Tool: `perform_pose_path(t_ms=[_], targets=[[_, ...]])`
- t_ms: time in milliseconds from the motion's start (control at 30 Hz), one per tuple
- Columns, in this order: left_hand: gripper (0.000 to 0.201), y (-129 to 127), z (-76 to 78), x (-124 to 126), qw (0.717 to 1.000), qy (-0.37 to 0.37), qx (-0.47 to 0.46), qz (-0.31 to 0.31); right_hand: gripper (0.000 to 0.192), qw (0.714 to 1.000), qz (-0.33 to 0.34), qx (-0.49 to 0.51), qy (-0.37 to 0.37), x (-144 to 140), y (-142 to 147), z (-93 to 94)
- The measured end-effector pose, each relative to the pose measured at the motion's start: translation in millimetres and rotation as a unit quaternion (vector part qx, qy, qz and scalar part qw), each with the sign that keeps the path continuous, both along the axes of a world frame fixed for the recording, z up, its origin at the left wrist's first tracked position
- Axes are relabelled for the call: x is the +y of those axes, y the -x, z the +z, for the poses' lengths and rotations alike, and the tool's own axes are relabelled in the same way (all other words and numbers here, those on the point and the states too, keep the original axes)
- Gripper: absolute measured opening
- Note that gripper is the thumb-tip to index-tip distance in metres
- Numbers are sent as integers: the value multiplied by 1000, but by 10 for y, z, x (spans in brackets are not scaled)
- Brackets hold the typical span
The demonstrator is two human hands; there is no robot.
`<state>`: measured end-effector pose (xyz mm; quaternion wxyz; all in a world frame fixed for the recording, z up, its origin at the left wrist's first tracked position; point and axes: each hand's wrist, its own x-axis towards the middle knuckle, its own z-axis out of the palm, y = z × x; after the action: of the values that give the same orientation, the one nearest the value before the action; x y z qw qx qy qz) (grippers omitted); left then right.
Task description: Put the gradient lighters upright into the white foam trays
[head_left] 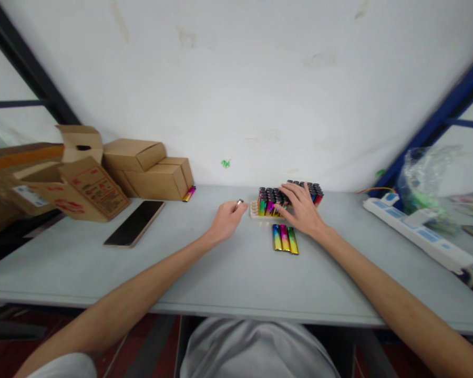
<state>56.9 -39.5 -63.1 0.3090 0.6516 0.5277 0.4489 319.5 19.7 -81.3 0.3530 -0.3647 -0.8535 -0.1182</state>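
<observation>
Pinching a small metal cap (pixel 240 201), the left hand (pixel 226 220) grip is closed; right hand (pixel 301 210) lies open on racked lighters (pixel 287 197).

Right hand (pixel 301 211) on tray of lighters (pixel 287 198), left hand (pixel 226 219) pinching a small metal piece (pixel 240 201)

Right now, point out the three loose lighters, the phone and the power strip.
three loose lighters (pixel 285 238), head view, the middle lighter's body.
phone (pixel 135 222), head view, its dark screen.
power strip (pixel 417 233), head view, its white top.

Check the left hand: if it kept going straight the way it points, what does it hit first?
Likely the tray of lighters. The left hand points right and away, pinching a small metal piece just short of the tray's near-left corner. Depth is unclear; it might slip past behind it.
</observation>
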Motion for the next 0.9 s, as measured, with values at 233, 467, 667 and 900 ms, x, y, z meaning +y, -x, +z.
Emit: perform_pose_path(t_ms=[233, 467, 667, 900], targets=[[50, 0, 8, -3, 1000, -1, -2, 4, 54, 1000, 2, -1, 11, -31, 15, 37], [42, 11, 14, -2, 998, -21, 52, 18, 53, 1000, 3, 3, 13, -27, 16, 25], [41, 15, 21, -14, 998, -22, 62, 21, 52, 1000, 4, 4, 8, -23, 16, 23], [42, 37, -79, 141, 982, 84, -132, -107, 50, 1000, -1, 1, 7, -18, 15, 9]])
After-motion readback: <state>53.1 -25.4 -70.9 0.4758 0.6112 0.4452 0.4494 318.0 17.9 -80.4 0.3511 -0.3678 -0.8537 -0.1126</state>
